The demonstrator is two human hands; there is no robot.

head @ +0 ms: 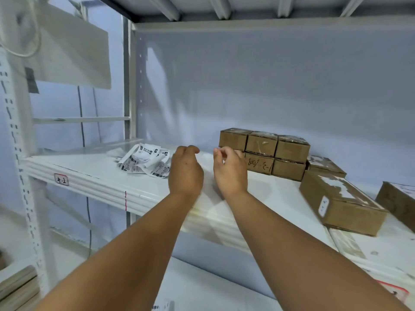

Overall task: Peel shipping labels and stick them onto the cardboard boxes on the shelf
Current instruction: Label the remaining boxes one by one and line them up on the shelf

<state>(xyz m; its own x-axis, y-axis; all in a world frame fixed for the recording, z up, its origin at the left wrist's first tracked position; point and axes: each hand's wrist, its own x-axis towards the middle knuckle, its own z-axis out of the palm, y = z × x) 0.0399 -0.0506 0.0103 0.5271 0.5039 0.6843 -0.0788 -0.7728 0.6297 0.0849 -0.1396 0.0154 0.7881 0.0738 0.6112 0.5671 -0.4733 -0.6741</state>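
Labels (146,162) lie heaped toward the shelf's (89,166) left end, just beside our left hand (185,170), boxes (265,151) stacked just beyond our right hand (229,170); both hands hover between, fingers curled, and we cannot tell if they pinch anything.

Far left: white slotted upright post (13,135), dark slots running down its face. Pale board (67,48) tilted behind it, top left; scrap of dark tape (31,80) below the board's lower edge. 1 thin dark cable (82,122) hangs against the wall. Red-bordered tag (61,179), handwriting unclear. Red dashed line (125,199) right of the tag. Grey back panel (269,86); ribbed underside (224,7) overhead. Stacked boards (18,286) bottom left. Red-and-white sticker (395,290) bottom right, blurred.
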